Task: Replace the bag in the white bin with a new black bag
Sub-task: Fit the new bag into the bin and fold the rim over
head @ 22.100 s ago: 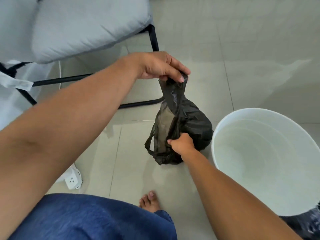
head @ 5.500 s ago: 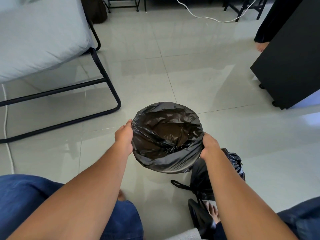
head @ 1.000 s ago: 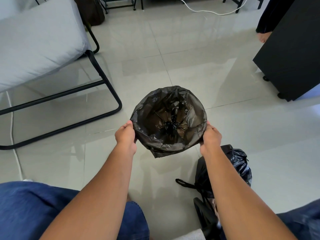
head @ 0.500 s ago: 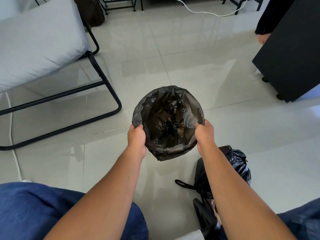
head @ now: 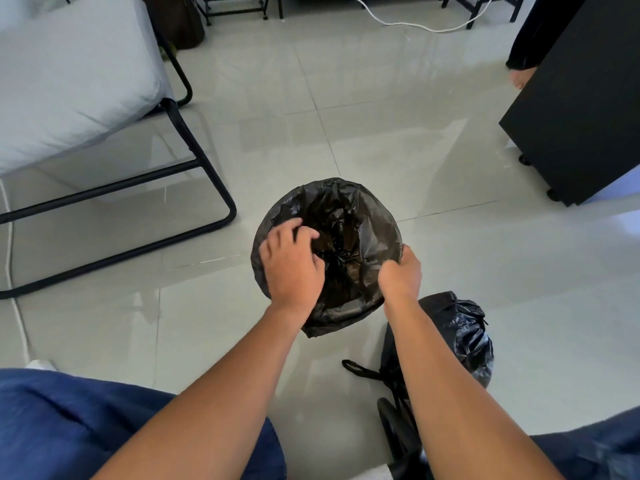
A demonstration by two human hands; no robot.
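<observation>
Left hand (head: pixel 292 268) reaches down into the mouth of the new black bag (head: pixel 349 223), fingers loosely spread and curled over the inner plastic at the left side, pressing on it rather than closed around anything. Right hand (head: pixel 401 277) is closed on the bag's edge at the right side of the opening, pinching the black plastic. Between the two hands the bag is stretched over the bin, whose white body is completely covered from this angle; its gathered bottom seam shows deep in the middle. Both stand on the tiled floor (head: pixel 381 133) directly ahead of the person. Just beside the right forearm, nearer the person, a tied black bag (head: pixel 460 334) lies on the floor, its handles trailing leftward.
</observation>
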